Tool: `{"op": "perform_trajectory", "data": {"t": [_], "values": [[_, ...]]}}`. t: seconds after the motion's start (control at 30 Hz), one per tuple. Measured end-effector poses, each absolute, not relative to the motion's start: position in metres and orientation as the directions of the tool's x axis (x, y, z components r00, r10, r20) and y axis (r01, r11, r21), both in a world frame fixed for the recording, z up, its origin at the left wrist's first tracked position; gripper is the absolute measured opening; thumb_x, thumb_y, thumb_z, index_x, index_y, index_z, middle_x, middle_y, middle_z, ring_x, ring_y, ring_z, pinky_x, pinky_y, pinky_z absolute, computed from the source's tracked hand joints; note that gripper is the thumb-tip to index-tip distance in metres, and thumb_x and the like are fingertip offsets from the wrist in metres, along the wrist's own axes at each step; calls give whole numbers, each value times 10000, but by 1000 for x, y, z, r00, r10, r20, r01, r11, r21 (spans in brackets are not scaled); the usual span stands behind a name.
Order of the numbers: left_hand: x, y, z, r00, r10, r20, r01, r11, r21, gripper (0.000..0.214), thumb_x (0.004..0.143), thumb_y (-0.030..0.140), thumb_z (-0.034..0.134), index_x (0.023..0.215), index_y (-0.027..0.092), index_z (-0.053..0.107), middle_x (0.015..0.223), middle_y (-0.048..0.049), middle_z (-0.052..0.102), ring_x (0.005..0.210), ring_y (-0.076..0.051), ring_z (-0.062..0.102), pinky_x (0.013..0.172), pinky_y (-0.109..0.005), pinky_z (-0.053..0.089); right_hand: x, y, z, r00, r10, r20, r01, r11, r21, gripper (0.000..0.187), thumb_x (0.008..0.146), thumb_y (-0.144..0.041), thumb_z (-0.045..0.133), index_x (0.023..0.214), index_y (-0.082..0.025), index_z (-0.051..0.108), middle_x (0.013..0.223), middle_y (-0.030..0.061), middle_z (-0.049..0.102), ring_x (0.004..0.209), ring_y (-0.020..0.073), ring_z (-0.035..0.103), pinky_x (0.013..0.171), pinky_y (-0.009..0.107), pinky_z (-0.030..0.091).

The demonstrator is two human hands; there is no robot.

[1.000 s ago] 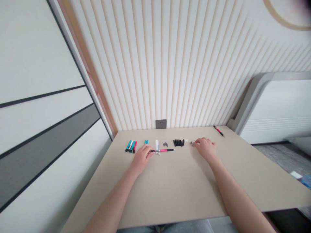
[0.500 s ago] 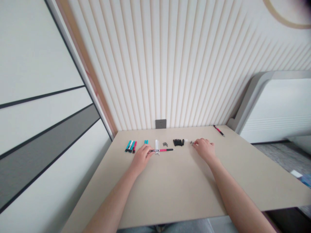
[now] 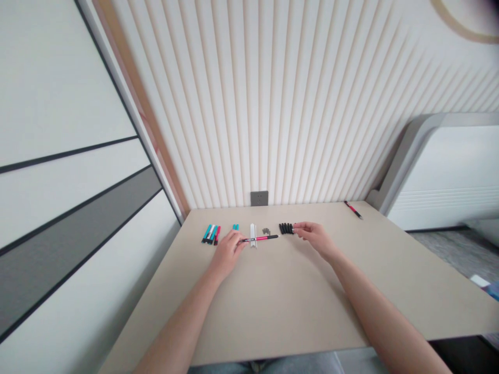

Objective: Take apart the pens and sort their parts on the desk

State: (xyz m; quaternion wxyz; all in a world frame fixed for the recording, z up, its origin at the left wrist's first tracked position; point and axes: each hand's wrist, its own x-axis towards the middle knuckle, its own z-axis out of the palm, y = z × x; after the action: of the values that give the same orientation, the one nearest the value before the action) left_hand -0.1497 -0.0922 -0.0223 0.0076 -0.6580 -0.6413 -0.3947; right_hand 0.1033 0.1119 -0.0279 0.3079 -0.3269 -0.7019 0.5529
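My left hand is closed on the end of a red and black pen, which lies across a white tube and points right. My right hand has come in beside a row of black caps, its fingertips pinched at the row's right end; what they hold is too small to make out. Small grey parts lie between the white tube and the black caps.
On the beige table, a cluster of teal, white and red markers lies at the left, with a short teal piece beside it. Another red and black pen lies at the far right. A grey wall socket sits behind.
My right hand has moved left from the small parts at the right to the black caps. The left hand has lifted the pen's end slightly and stays in place.
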Motion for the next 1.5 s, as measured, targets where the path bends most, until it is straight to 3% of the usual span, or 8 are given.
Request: {"op": "perform_trajectory", "data": {"t": [0.27, 0.6, 0.8, 1.0, 1.3, 1.5], "values": [[-148, -93, -20, -127, 832, 540, 847, -192, 496, 93, 946, 252, 517, 913, 201, 587, 922, -41, 582, 908, -195, 565, 821, -338, 466, 87, 92, -34, -686, 722, 89, 88, 203, -975, 368, 726, -459, 695, 937, -157, 699, 772, 15, 664, 657, 131, 535, 622, 271, 388], [-146, -93, -19, -119, 826, 551, 841, -211, 498, 86, 939, 245, 528, 896, 201, 588, 928, -42, 591, 919, -193, 574, 836, -328, 473, 84, 78, -27, -693, 713, 106, 25, 170, -985, 344, 737, -443, 714, 936, -163, 707, 773, 21, 668, 675, 133, 550, 653, 272, 420], [-148, -93, -21, -124, 836, 534, 838, -200, 507, 74, 940, 237, 525, 937, 202, 589, 945, -41, 590, 919, -187, 582, 844, -326, 478, 82, 72, -27, -725, 684, 75, 63, 174, -983, 370, 742, -457, 702, 962, -160, 720, 813, 25, 677, 694, 140, 549, 649, 271, 403], [-150, -93, -22, -132, 854, 503, 842, -171, 511, 84, 930, 244, 527, 941, 208, 603, 951, -44, 601, 884, -192, 597, 815, -335, 492, 80, 69, -27, -710, 701, 61, 100, 186, -977, 410, 752, -494, 672, 958, -145, 733, 699, 13, 636, 624, 136, 503, 580, 265, 360], [-149, -94, -21, -155, 842, 517, 866, -136, 481, 123, 934, 291, 530, 930, 200, 613, 844, -28, 608, 786, -184, 589, 742, -315, 476, 80, 66, -24, -716, 689, 111, 43, 203, -978, 422, 739, -530, 686, 966, -177, 731, 839, 47, 693, 720, 172, 574, 647, 283, 422], [-150, -92, -23, -130, 847, 516, 853, -169, 494, 102, 936, 272, 534, 936, 207, 612, 937, -46, 614, 878, -194, 595, 816, -336, 484, 76, 61, -26, -689, 713, 129, 152, 316, -936, 486, 853, -597, 518, 664, -164, 629, 581, -6, 531, 555, 123, 449, 543, 257, 336]]}}
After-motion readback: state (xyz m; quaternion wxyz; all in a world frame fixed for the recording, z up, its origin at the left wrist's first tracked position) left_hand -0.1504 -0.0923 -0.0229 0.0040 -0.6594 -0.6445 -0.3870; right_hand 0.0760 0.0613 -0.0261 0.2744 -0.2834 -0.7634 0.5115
